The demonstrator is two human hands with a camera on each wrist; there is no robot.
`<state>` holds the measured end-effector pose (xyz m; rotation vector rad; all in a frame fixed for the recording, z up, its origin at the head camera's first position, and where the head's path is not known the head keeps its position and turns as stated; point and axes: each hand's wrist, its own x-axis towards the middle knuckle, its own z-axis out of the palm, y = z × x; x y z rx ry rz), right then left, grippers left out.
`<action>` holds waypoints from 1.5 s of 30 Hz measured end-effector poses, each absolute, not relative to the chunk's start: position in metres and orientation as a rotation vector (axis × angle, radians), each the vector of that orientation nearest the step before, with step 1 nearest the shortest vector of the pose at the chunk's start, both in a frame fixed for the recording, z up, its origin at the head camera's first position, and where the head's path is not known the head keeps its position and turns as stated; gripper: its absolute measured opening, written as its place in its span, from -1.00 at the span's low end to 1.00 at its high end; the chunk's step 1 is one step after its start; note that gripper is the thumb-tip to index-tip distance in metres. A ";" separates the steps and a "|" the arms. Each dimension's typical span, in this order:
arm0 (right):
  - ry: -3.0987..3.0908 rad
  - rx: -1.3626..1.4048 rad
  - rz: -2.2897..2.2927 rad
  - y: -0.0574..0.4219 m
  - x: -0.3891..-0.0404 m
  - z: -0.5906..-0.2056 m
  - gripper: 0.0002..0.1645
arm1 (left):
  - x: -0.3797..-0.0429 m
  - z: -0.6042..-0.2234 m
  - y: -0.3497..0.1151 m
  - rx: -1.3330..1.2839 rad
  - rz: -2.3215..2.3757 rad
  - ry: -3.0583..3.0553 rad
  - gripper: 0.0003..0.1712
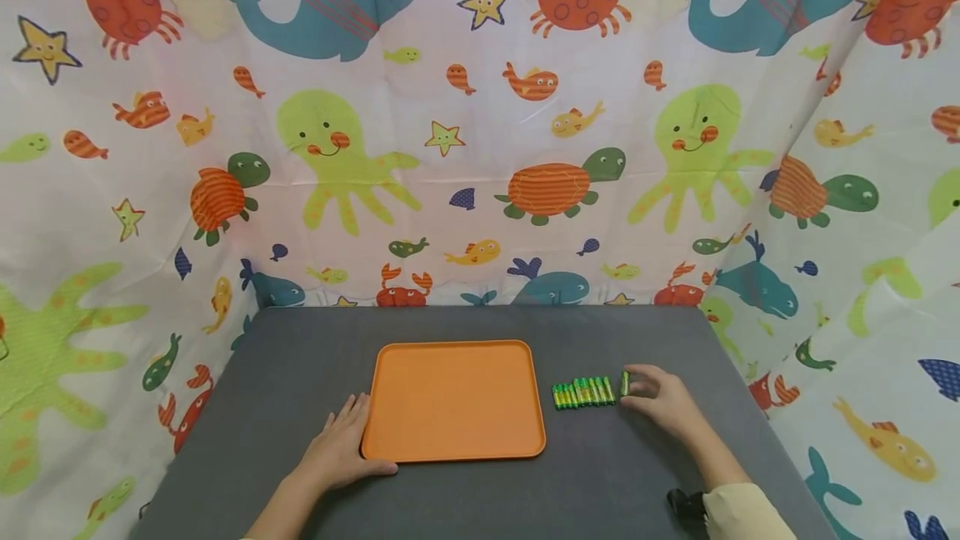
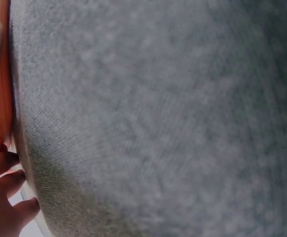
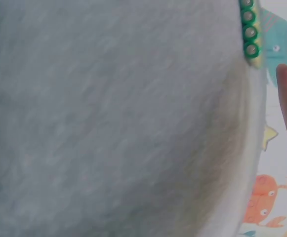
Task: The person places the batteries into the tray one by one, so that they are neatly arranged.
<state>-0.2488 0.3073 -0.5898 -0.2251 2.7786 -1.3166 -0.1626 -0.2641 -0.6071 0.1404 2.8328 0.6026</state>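
An orange rectangular tray lies flat on the grey table. My left hand rests at its near left corner, fingers stretched along the left side and thumb at the front edge. In the left wrist view, thumb and fingertips are right at the tray's rim. To the right of the tray, several green-and-yellow batteries lie side by side in a row. Just past the row's right end, my right hand pinches one battery between thumb and fingers. The right wrist view shows this battery only partly, at its edge.
The grey table ends at a curtain printed with sea animals, which hangs behind and on both sides. A black object is at the right wrist, beside the cream sleeve.
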 end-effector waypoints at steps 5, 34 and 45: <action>2.778 -0.247 -1.360 0.299 -0.248 -0.578 -0.28 | -0.163 -0.606 -0.263 0.137 0.606 2.829 0.62; 2.692 -0.373 -1.429 0.212 -0.246 -0.515 -0.31 | -0.162 -0.606 -0.264 0.112 0.618 2.810 0.63; 2.589 -0.483 -1.515 0.179 -0.251 -0.509 -0.34 | -0.162 -0.603 -0.263 0.117 0.616 2.816 0.62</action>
